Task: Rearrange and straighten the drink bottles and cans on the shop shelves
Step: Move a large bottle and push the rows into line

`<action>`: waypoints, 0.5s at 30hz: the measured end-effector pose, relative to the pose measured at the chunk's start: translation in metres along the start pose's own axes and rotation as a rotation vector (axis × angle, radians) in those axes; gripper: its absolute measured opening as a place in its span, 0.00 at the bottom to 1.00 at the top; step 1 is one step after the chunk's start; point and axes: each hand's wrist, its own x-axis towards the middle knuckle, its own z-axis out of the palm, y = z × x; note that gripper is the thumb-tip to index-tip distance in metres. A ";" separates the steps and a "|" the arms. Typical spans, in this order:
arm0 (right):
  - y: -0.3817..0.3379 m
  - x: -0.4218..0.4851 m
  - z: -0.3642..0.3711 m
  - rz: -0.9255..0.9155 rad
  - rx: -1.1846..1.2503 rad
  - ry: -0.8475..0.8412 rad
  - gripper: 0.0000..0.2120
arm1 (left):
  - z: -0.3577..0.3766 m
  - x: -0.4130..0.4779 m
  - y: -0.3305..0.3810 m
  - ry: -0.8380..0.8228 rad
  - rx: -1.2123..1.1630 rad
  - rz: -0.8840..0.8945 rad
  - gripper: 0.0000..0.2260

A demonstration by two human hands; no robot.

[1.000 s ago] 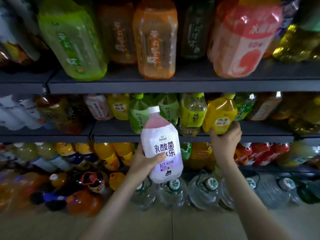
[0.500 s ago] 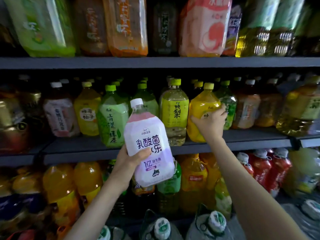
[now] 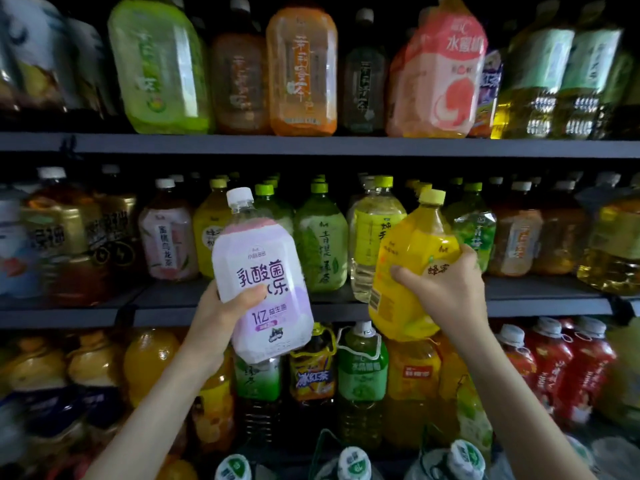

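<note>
My left hand [image 3: 221, 315] grips a white and lilac bottle [image 3: 261, 271] with a white cap, held upright in front of the middle shelf [image 3: 540, 301]. My right hand [image 3: 446, 289] grips a yellow bottle [image 3: 405, 268] with a yellow cap; it is tilted and held off the shelf, its base hanging below the shelf's front edge. Behind them on the middle shelf stand a green tea bottle [image 3: 320, 244] and a pale yellow bottle [image 3: 370, 237], upright and side by side.
The top shelf [image 3: 242, 145] carries large green, orange and pink bottles. More bottles line the middle shelf left and right. Below are orange, green and red bottles [image 3: 568, 365], and water jugs [image 3: 349, 462] at the bottom.
My right hand has pulled the yellow bottle off the middle shelf toward me and tilted it. The view has moved closer and upward; my left hand still holds the white bottle.
</note>
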 end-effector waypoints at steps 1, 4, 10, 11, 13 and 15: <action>-0.009 -0.009 0.008 -0.012 0.021 -0.022 0.59 | -0.012 0.000 0.004 0.008 0.010 0.007 0.25; -0.037 -0.033 0.038 -0.055 0.053 -0.096 0.58 | -0.054 -0.002 0.017 0.048 0.038 0.012 0.27; -0.092 -0.074 0.124 -0.136 0.142 -0.227 0.52 | -0.135 -0.006 0.041 0.133 0.086 0.026 0.39; -0.099 -0.079 0.140 -0.133 0.143 -0.235 0.52 | -0.146 -0.007 0.045 0.154 0.087 0.025 0.40; -0.113 -0.086 0.171 -0.127 0.154 -0.232 0.54 | -0.166 -0.008 0.051 0.182 0.094 0.018 0.37; -0.126 -0.089 0.197 -0.102 0.135 -0.213 0.54 | -0.181 -0.009 0.053 0.202 0.094 0.020 0.31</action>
